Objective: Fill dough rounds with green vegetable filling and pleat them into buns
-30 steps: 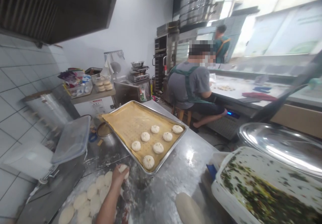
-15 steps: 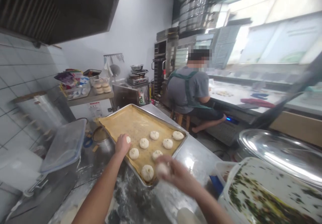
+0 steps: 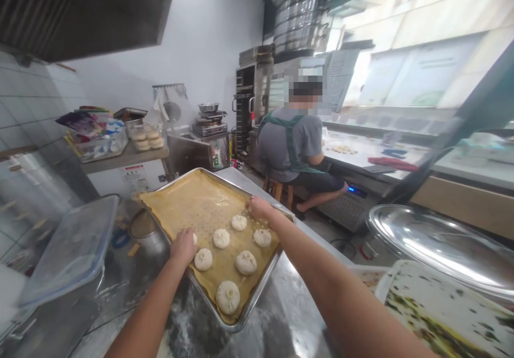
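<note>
A metal baking tray [image 3: 257, 300] lined with yellowish perforated paper lies on the steel table, holding several pale round dough buns with pleated tops. My left hand [image 3: 183, 247] rests at the tray's near left side, its palm over a bun [image 3: 193, 238] that is mostly hidden. My right hand [image 3: 261, 209] reaches across to the far side of the tray, its fingertips down on the paper next to a bun [image 3: 239, 222]. Whatever lies under those fingers is hidden. My right forearm covers the tray's right corner.
The floured steel table [image 3: 188, 323] runs under the tray. A lidded plastic box [image 3: 68, 251] stands at left, and a white tub of green filling [image 3: 441, 315] and a steel lid [image 3: 437, 243] at right. A seated co-worker [image 3: 285, 143] works at a counter beyond.
My right hand has moved from the tray's near right to its far side, and the dough ball it held no longer shows. My left hand has shifted toward me and left. The view has turned slightly.
</note>
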Motion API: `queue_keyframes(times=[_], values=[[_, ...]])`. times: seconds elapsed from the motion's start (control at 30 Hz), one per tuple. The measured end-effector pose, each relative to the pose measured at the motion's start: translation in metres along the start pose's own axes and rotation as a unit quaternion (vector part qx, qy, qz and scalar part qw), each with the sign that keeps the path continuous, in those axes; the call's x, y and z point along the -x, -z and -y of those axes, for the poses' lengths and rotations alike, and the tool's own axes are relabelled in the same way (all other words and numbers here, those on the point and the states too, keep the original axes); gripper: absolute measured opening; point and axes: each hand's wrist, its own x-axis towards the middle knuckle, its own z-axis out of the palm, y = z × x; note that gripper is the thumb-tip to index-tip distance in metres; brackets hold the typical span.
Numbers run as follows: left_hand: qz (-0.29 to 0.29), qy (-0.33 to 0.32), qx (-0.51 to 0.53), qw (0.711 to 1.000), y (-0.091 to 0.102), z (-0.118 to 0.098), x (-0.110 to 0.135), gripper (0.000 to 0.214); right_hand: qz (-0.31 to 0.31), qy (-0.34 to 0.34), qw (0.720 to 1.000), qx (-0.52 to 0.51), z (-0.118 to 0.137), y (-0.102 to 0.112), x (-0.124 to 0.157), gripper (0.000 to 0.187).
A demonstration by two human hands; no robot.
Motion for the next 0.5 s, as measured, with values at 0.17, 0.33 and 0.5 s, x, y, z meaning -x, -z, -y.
queue_keyframes(times=[0.17,0.33,0.5], values=[[-0.039,-0.027,-0.003,0.999,0.016,0.001,0.014,0.044,-0.010,0.036,0.999,-0.030,-0.006,0.000,-0.002,0.022],[-0.193,-0.050,0.052,0.979,0.048,0.002,0.067,0.037,-0.137,0.028,0.985,-0.100,0.020,0.019,0.012,0.027],[-0.202,-0.133,0.116,0.963,0.028,-0.016,0.182,0.026,-0.275,0.035,0.935,-0.220,0.098,0.021,0.096,0.030]])
